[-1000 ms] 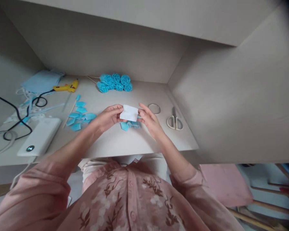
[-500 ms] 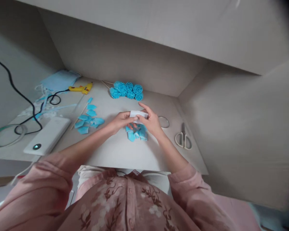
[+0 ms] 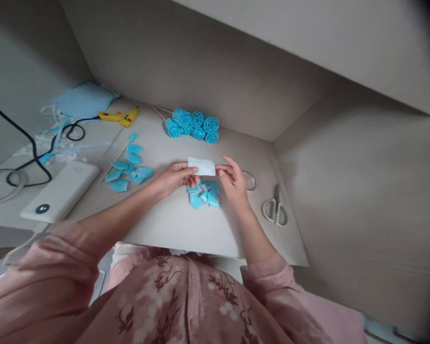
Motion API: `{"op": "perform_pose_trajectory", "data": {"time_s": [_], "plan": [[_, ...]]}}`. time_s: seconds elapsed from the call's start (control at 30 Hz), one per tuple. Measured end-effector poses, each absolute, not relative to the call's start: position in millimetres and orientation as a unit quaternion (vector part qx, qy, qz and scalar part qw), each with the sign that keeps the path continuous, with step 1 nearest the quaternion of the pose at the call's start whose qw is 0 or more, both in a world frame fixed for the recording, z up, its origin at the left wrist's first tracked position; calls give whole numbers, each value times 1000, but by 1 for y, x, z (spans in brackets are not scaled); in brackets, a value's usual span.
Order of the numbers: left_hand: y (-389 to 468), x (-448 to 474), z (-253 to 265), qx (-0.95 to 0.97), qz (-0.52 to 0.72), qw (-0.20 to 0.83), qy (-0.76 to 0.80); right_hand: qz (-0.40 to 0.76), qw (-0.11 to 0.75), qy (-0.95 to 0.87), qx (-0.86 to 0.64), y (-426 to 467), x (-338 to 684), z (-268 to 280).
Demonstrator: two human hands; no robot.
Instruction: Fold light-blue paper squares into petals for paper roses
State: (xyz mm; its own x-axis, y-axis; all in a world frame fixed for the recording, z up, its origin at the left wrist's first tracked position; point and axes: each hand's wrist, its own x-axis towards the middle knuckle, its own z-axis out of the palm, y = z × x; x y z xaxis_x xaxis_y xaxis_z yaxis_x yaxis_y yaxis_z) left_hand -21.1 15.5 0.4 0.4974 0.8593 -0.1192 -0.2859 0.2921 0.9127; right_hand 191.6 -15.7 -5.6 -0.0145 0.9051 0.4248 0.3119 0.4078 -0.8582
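A small pale blue-white rectangle of thin fabric (image 3: 202, 166) is stretched flat between my two hands above the table. My left hand (image 3: 177, 176) pinches its left end, thumb on top and fingers curled below. My right hand (image 3: 233, 177) has its thumb and index fingertip at the right end, with the other fingers raised apart. Right beneath lies a small pile of cut blue fabric pieces (image 3: 205, 195), partly covered by my left fingers. More pointed blue petals (image 3: 129, 168) are spread to the left, beside a thin wooden stick (image 3: 112, 163).
Blue fabric roses (image 3: 193, 125) on sticks lie at the back. To the left are a yellow glue gun (image 3: 120, 117), face masks (image 3: 84, 100), a white power bank (image 3: 62, 191) and cables. Scissors (image 3: 275, 210) and a tape ring (image 3: 250, 181) sit right. Panels enclose the table.
The fabric, earlier overlapped by both thumbs, now shows its full face. My right hand has shifted right to its edge, thumb off the face. The view has tilted slightly.
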Motion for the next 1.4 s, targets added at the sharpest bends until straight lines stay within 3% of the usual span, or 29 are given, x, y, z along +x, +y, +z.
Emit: {"op": "perform_pose_trajectory", "data": {"time_s": [0.47,0.77,1.4], "plan": [[12,-18,4,463,366,740,323,243,476,-707,-463,-18,184,0],[14,-19,1,460,395,702,375,249,480,-725,-427,-17,182,0],[13,-18,-1,491,400,664,398,274,468,-680,-493,-18,182,0]]}}
